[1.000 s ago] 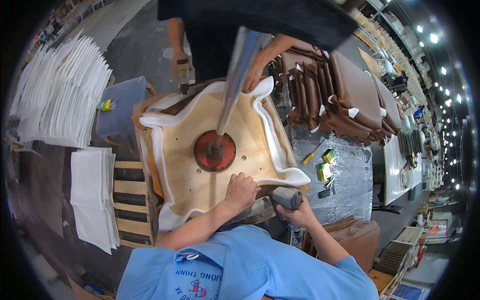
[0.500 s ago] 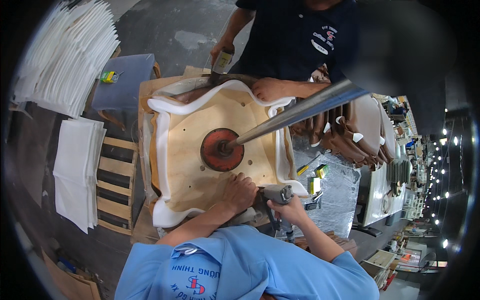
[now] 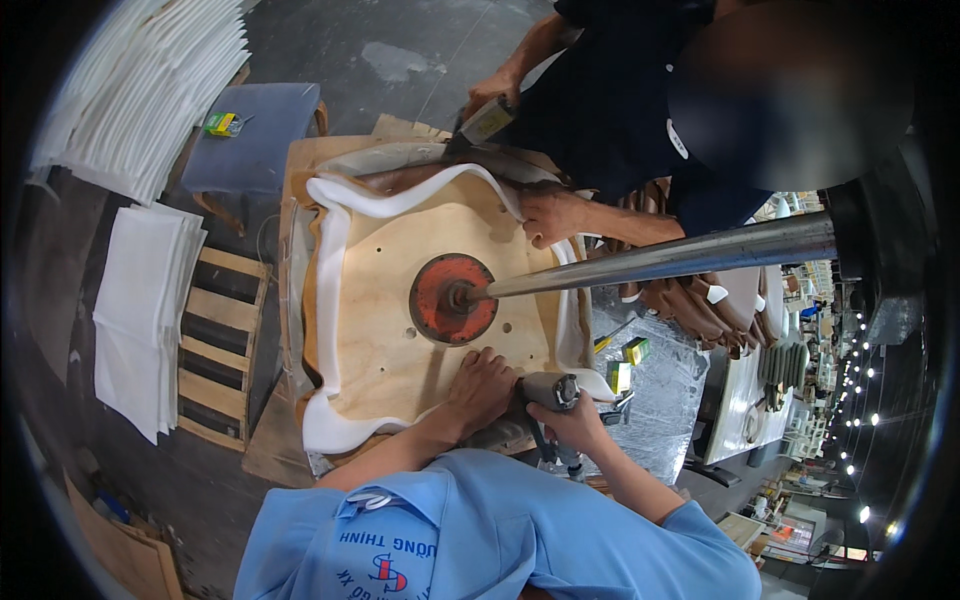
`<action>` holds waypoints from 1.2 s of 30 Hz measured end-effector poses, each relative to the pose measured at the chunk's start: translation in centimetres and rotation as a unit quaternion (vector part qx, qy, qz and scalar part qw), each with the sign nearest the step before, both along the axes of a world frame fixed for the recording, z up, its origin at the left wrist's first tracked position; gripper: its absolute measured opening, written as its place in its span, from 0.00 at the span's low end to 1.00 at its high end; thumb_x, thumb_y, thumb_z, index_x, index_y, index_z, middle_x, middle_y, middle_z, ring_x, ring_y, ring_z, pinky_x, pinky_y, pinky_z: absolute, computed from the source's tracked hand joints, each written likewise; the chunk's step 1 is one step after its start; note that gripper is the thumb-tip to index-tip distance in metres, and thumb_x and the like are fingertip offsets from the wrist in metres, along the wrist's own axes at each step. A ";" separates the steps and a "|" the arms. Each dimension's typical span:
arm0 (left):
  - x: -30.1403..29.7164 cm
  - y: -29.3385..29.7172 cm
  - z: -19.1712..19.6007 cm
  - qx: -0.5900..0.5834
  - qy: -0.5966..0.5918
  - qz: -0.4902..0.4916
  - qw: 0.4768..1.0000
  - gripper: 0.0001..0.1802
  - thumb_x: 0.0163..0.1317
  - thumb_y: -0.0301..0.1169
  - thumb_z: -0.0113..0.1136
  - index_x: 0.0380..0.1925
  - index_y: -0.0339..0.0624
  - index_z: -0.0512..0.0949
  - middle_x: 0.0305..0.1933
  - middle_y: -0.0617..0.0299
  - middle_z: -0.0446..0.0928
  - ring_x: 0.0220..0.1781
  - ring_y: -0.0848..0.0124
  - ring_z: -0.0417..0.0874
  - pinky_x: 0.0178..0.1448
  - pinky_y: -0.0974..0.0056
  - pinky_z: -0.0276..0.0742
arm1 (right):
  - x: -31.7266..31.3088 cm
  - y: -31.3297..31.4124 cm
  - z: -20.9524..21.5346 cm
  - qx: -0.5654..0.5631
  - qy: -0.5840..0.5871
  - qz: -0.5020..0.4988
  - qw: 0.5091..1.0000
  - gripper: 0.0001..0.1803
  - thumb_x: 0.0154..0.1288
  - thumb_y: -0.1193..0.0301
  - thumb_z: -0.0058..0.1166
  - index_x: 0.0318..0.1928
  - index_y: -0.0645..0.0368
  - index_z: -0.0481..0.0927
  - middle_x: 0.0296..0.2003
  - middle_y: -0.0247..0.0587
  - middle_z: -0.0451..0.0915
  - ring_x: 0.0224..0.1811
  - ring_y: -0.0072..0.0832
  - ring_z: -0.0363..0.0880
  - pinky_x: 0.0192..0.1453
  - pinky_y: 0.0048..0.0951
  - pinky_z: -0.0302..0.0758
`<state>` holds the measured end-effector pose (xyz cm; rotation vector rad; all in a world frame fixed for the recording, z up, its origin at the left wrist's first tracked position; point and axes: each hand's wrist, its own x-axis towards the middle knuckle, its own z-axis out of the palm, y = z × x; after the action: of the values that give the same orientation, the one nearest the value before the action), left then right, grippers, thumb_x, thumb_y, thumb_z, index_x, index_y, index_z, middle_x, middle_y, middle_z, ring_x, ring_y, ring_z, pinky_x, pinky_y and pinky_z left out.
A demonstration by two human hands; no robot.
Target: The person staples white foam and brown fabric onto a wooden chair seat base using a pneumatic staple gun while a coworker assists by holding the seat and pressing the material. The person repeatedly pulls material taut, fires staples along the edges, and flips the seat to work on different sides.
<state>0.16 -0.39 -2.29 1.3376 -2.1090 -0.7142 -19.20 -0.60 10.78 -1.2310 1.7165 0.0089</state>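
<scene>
The left hand [image 3: 482,385] was found at the near edge of a wooden panel [image 3: 385,325], its fingers curled inward; whether they gripped anything could not be told, their undersides being hidden. Just to their right, the fingers of the right hand [image 3: 577,418] were closed around a grey staple gun [image 3: 550,392], its nose end nearest the left fingers. The panel extended forward and leftward from the left fingers, with white padding [image 3: 330,270] curling up along its rim. Ahead of those fingers and apart from them, a red disc [image 3: 438,300] rested on the panel, joined to a metal rod [image 3: 680,260]. Farther ahead and rightward, a co-worker's hand [image 3: 552,215] rested at the panel's edge. Right of the right fingers, yellow-and-green boxes [image 3: 619,378] lay on a plastic-covered counter [image 3: 660,412].
</scene>
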 end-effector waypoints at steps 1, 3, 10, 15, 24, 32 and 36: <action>0.0 0.0 0.1 0.006 -0.002 -0.004 1.000 0.08 0.70 0.36 0.65 0.38 0.48 0.90 0.43 0.59 0.87 0.56 0.56 0.81 0.60 0.48 0.73 | -0.1 0.0 -0.1 -0.001 0.013 0.007 1.000 0.25 0.69 0.56 0.78 0.54 0.63 0.88 0.28 0.37 0.87 0.24 0.23 0.86 0.30 0.31 0.80; -0.1 -0.2 0.7 0.024 -0.014 -0.010 1.000 0.08 0.69 0.35 0.65 0.38 0.48 0.90 0.43 0.58 0.87 0.56 0.56 0.82 0.59 0.48 0.73 | -0.3 0.0 -0.2 -0.002 0.026 0.007 1.000 0.25 0.69 0.55 0.78 0.54 0.62 0.88 0.28 0.37 0.87 0.24 0.23 0.86 0.30 0.32 0.81; 0.7 -1.5 2.2 0.039 -0.068 -0.037 0.996 0.08 0.66 0.31 0.64 0.33 0.44 0.91 0.38 0.52 0.88 0.49 0.53 0.88 0.57 0.48 0.79 | -0.4 1.0 -0.2 -0.023 -0.039 -0.040 0.998 0.25 0.68 0.59 0.79 0.54 0.63 0.86 0.32 0.37 0.88 0.26 0.22 0.85 0.30 0.32 0.80; 7.6 -2.3 7.9 0.192 0.178 0.072 0.962 0.15 0.75 0.38 0.64 0.33 0.38 0.84 0.35 0.53 0.88 0.41 0.45 0.89 0.47 0.44 0.81 | -0.1 5.5 0.6 -0.039 -0.150 -0.106 0.982 0.20 0.72 0.66 0.76 0.55 0.65 0.84 0.35 0.36 0.87 0.28 0.22 0.83 0.30 0.28 0.80; 11.4 8.6 6.5 0.050 -0.152 -0.083 0.984 0.15 0.68 0.37 0.68 0.43 0.35 0.85 0.52 0.44 0.83 0.55 0.50 0.82 0.59 0.46 0.76 | 2.4 6.9 -0.6 -0.090 -0.010 -0.095 0.991 0.23 0.67 0.65 0.77 0.57 0.65 0.88 0.42 0.45 0.93 0.44 0.33 0.90 0.52 0.40 0.86; 12.3 5.9 5.2 0.034 -0.207 -0.154 0.966 0.17 0.62 0.38 0.67 0.42 0.36 0.90 0.52 0.46 0.84 0.55 0.52 0.82 0.60 0.47 0.75 | 3.9 6.8 0.1 -0.154 -0.001 -0.101 0.983 0.25 0.66 0.64 0.78 0.59 0.63 0.89 0.51 0.50 0.94 0.54 0.42 0.93 0.61 0.41 0.86; 12.5 4.6 6.9 0.106 -0.246 -0.209 0.940 0.20 0.64 0.39 0.65 0.48 0.36 0.92 0.57 0.47 0.84 0.62 0.52 0.81 0.67 0.45 0.73 | 4.3 7.0 0.1 -0.178 0.027 -0.086 0.980 0.28 0.65 0.63 0.79 0.61 0.64 0.87 0.51 0.53 0.93 0.55 0.46 0.93 0.62 0.43 0.86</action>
<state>12.66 4.25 4.63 1.2855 -2.8440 -0.8628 -14.87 6.44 10.91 -1.3422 1.9238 -0.3874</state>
